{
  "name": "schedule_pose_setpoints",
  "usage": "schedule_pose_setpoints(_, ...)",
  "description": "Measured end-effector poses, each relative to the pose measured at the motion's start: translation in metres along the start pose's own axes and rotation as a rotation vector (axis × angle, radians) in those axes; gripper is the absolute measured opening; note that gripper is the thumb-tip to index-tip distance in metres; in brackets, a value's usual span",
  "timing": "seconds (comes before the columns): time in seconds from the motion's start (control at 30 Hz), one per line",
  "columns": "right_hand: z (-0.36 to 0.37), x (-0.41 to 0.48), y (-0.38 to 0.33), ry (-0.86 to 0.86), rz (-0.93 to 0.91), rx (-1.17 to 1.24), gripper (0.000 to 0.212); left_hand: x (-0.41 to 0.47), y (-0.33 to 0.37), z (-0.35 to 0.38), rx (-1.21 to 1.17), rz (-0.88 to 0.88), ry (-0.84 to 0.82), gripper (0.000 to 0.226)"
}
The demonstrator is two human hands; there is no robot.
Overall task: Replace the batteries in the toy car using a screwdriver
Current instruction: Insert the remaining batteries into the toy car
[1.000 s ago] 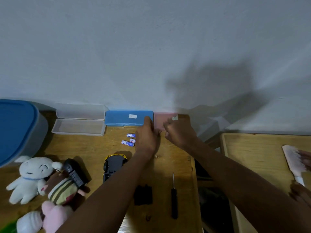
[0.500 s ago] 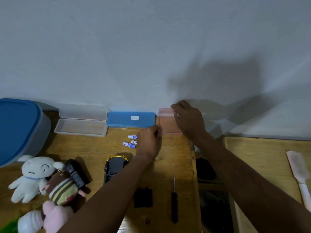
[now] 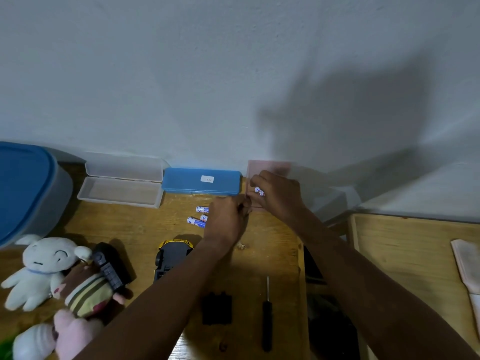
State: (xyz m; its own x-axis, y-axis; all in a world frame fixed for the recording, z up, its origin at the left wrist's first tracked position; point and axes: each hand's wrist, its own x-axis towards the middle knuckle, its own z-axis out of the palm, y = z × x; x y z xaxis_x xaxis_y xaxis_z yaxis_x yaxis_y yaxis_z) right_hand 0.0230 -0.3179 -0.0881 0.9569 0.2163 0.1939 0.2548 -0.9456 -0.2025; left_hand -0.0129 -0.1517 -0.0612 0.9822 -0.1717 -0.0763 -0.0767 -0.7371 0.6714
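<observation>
A pink box (image 3: 267, 167) stands open against the wall, its lid raised. My right hand (image 3: 278, 197) is inside it and pinches a white-and-blue battery (image 3: 259, 191). My left hand (image 3: 228, 219) grips the box's near left corner. Three more batteries (image 3: 198, 216) lie on the wooden table just left of that hand. The yellow-and-black toy car (image 3: 171, 258) lies upside down nearer me. Its black battery cover (image 3: 217, 307) and a black screwdriver (image 3: 267, 313) lie near the table's front.
A shut blue box (image 3: 201, 181) and an open clear box (image 3: 120, 185) line the wall. A blue-lidded tub (image 3: 26, 188) stands at far left. Plush toys (image 3: 44, 271) and a black remote (image 3: 109, 268) crowd the front left. A second wooden surface (image 3: 405, 255) lies right, with a white cloth (image 3: 467, 266).
The pink box's lid was lifted open. My right hand then dropped from the lid into the box and now pinches a battery. My left hand stayed at the box's corner.
</observation>
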Motion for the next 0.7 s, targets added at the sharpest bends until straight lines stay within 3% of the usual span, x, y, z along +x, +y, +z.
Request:
schedule_pose_setpoints(0.27,-0.003,-0.005,0.005,0.004,-0.035,0.103,0.030,0.001,0.000,0.001,-0.004,-0.009,-0.003,0.008)
schedule_pose_setpoints(0.4,-0.014,-0.019,-0.001,0.248,-0.119,0.102,0.019,-0.002,0.005,0.000,-0.013,-0.035,0.015,0.009)
schedule_pose_setpoints(0.5,-0.025,-0.029,-0.008,0.453,-0.041,0.048,0.011,-0.003,0.008,-0.001,-0.029,-0.075,0.017,0.009)
schedule_pose_setpoints(0.57,-0.030,-0.032,-0.013,0.407,0.076,0.045,0.024,-0.003,0.009,-0.001,-0.051,-0.110,0.030,0.009)
schedule_pose_setpoints(0.63,-0.029,-0.036,-0.017,0.242,0.153,0.057,0.043,-0.005,0.010,0.000,-0.094,-0.152,0.057,0.009)
schedule_pose_setpoints(0.7,-0.026,-0.043,-0.020,0.139,0.203,0.095,0.047,-0.007,0.012,0.000,-0.145,-0.179,0.090,0.008)
